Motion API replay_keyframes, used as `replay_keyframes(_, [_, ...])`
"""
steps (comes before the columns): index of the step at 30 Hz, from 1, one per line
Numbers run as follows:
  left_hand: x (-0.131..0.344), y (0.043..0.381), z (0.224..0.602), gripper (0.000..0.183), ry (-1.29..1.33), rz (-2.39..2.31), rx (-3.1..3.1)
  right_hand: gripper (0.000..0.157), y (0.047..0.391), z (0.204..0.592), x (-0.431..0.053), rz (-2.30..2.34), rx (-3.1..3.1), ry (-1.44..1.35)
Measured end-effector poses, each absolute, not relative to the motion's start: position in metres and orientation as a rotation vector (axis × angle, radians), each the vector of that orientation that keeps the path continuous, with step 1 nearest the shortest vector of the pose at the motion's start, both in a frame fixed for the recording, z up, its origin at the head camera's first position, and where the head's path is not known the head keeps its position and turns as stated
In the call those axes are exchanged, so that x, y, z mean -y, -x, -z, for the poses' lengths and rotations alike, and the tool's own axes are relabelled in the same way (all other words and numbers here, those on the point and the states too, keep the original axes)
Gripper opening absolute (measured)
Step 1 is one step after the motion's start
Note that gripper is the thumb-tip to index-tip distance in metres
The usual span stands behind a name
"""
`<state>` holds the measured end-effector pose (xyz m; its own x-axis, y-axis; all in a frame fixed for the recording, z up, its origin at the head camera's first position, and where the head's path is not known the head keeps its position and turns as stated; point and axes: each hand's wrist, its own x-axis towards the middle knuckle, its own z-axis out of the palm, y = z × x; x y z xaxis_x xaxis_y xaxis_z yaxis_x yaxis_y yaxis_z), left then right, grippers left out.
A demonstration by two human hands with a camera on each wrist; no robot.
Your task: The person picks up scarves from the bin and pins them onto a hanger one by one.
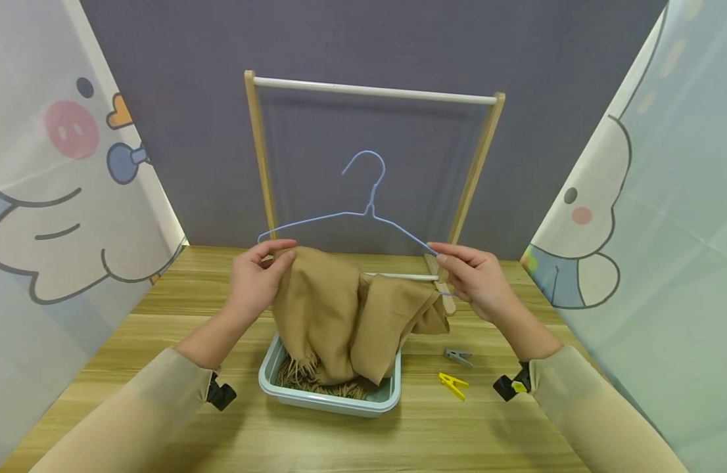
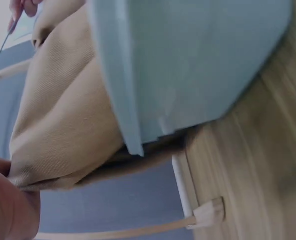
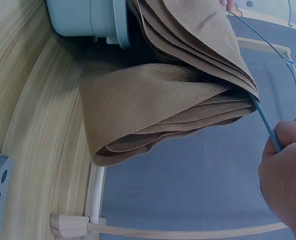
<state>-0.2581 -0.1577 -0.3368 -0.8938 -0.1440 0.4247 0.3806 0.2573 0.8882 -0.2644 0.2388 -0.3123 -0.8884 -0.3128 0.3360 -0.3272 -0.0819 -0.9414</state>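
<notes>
A tan fringed scarf [image 1: 325, 295] hangs folded over the lower bar of a blue wire hanger [image 1: 340, 215], its fringe down in a pale blue basin [image 1: 328, 402]. My left hand [image 1: 257, 272] pinches the scarf's upper left corner between thumb and fingers, close to the hanger's left end. With the right hand [image 1: 478, 279] I grip the hanger's right shoulder. In the right wrist view the bar [image 3: 265, 120] runs out of the scarf's layered folds into that hand. The hanger's hook points up; most of its lower bar is hidden by cloth.
Behind the hanger stands a wooden rack with a white top rail [image 1: 375, 90]. A grey clothespin [image 1: 459, 357] and a yellow clothespin [image 1: 453, 385] lie on the wooden table [image 1: 434, 437], right of the basin. Cartoon-printed curtains [image 1: 653, 276] flank the table; a grey panel [image 1: 375, 39] backs it.
</notes>
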Motion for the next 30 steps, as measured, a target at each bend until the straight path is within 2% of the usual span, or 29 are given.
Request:
replay_keyframes(7, [0.172,0.265,0.345,0.025,0.059,1.841,1.889,0.035,0.263,0.310,-0.242,-2.214,2.084,-0.743])
replay_keyframes(10, [0.178,0.267,0.347,0.020,0.041,1.945,1.806,0.035,0.262,0.308,-0.243,-2.217,2.073,-0.737])
replay_keyframes(14, [0.188,0.266,0.349,0.023,0.125,1.955,1.915,0.033,0.261,0.306,-0.245,-2.206,2.081,-0.729])
replay_keyframes(18, [0.197,0.265,0.351,0.035,0.297,1.877,2.132,0.032,0.262,0.305,-0.246,-2.185,2.113,-0.721])
replay_keyframes(21, [0.201,0.267,0.351,0.036,0.319,1.863,2.176,0.032,0.262,0.307,-0.246,-2.190,2.129,-0.712])
replay_keyframes(30, [0.195,0.272,0.348,0.020,0.110,1.550,2.004,0.032,0.262,0.312,-0.243,-2.251,2.213,-0.691])
